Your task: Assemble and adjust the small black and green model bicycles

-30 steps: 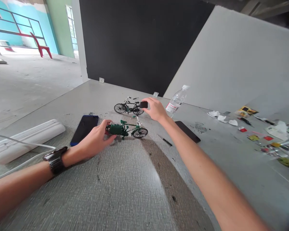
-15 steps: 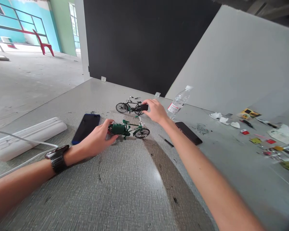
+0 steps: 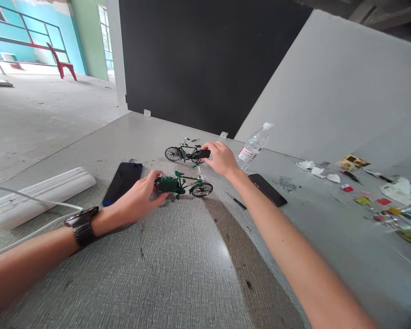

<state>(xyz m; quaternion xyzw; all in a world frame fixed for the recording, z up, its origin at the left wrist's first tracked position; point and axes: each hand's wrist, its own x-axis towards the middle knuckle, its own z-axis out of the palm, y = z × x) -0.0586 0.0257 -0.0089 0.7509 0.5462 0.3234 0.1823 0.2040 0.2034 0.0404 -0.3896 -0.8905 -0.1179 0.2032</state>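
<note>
A green model bicycle [image 3: 183, 184] stands upright on the table, its front wheel pointing right. My left hand [image 3: 148, 191] is closed around its rear end, thumb on the near side beside the green saddlebag [image 3: 166, 184]. Behind it a black model bicycle [image 3: 181, 153] stands facing left. My right hand [image 3: 220, 156] grips that bicycle's rear between thumb and fingers, at the black saddlebag [image 3: 204, 154]. Part of its rear wheel is hidden by the bag and fingers.
A blue-edged phone [image 3: 122, 183] and a white power strip [image 3: 44, 196] with a cable lie left. To the right are a craft knife [image 3: 239, 202], a dark phone [image 3: 267, 189] and a plastic bottle [image 3: 254, 146]. Small parts and paper scraps [image 3: 399, 189] lie further right.
</note>
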